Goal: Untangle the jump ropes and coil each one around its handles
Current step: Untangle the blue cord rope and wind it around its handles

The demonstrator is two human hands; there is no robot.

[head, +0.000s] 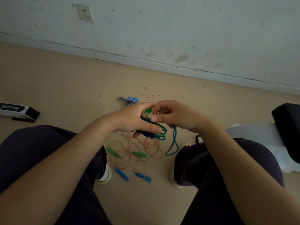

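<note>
My left hand point(134, 118) grips a pair of green handles point(148, 110) with blue rope point(154, 135) wound round them. My right hand point(175, 116) pinches that blue rope close to the bundle, and a loose loop of the blue rope point(173, 146) hangs down below it. On the floor between my legs lies a tangle of thin orange rope point(138, 150) with two green handles point(139, 153) and two blue handles point(143, 177). A coiled striped rope with blue handles point(128, 100) lies on the floor beyond my hands.
My knees in dark trousers frame the floor patch, with white shoes point(106, 174) beside the tangle. A white and black box point(17, 111) lies at the left. A dark seat point(287, 127) stands at the right. The wall skirting point(162, 64) runs behind.
</note>
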